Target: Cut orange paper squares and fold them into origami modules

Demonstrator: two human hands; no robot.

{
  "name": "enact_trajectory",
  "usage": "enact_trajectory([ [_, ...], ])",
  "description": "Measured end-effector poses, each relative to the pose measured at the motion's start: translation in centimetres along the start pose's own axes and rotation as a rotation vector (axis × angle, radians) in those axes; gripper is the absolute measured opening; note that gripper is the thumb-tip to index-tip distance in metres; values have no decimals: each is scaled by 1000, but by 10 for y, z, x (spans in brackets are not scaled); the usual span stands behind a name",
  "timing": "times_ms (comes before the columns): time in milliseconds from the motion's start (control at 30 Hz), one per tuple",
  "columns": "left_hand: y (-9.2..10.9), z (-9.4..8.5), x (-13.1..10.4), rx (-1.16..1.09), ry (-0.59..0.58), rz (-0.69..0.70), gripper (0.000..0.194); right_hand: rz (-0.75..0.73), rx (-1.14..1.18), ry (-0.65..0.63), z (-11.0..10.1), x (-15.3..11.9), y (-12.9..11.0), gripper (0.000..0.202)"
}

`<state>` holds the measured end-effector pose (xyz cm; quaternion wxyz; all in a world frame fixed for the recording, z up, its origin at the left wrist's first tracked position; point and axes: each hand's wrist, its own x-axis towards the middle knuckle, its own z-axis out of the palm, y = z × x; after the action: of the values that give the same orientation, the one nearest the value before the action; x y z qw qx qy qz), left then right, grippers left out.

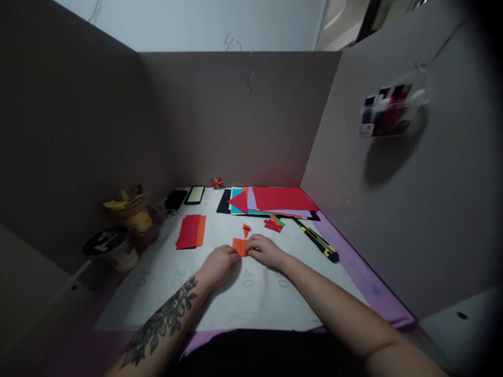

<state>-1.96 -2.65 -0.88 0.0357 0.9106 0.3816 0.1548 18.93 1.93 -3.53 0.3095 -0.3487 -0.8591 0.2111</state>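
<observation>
A small creased piece of orange paper lies on the white mat between my hands. My left hand grips its left edge, fingers closed. My right hand pinches the right side with its fingertips. Just beyond the paper sits a small folded orange piece. Several red, orange and green paper strips lie past my right hand. To the left of my left hand is a stack of red and orange paper rectangles.
A yellow and black utility knife lies at right. Large coloured sheets, a red and green paper star and a phone are at the back. At left stand a lidded cup and a pot. Grey panels surround the table.
</observation>
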Motion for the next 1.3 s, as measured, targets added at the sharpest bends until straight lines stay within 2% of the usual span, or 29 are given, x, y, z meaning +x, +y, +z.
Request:
enact_trajectory([
  [167,1,-1,0,33,-32,-6,26,156,71,21,2,3,-1,11],
  [500,1,-2,-1,18,-52,-19,29,284,-35,95,16,12,0,8],
  [833,1,-1,0,37,-66,-13,28,341,-110,112,20,18,-6,10],
  [1167,7,0,2,105,-85,-85,26,329,-118,109,21,18,-3,10],
  [1300,8,0,3,122,-110,-67,29,323,-123,117,21,18,-4,12],
])
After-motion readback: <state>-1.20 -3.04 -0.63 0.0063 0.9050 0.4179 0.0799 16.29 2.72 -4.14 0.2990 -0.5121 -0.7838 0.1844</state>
